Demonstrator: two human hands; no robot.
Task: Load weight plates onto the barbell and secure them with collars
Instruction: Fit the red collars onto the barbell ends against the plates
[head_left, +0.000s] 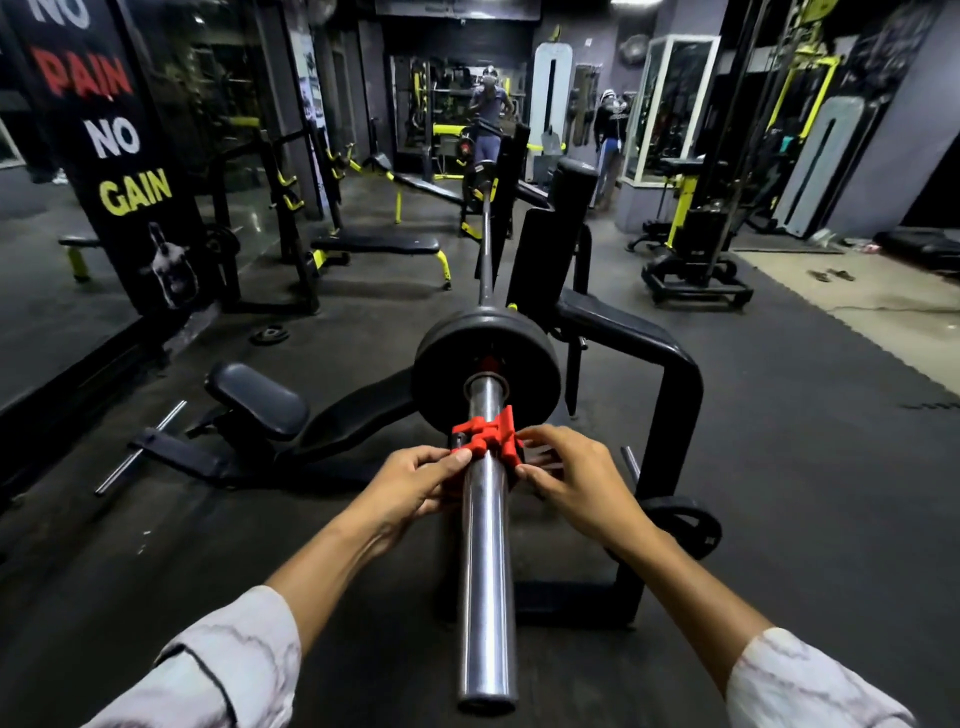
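Observation:
A chrome barbell sleeve points toward me, its bar running away over a black bench rack. One black weight plate sits on the sleeve near the shoulder. A red collar is around the sleeve a short way in front of the plate, apart from it. My left hand pinches the collar's left side. My right hand grips its right side with curled fingers. At the bar's far end another plate is on the sleeve.
A spare black plate lies on the floor by the rack's right foot. A small plate lies on the floor at left. An incline bench seat is at left. Two people stand at the back.

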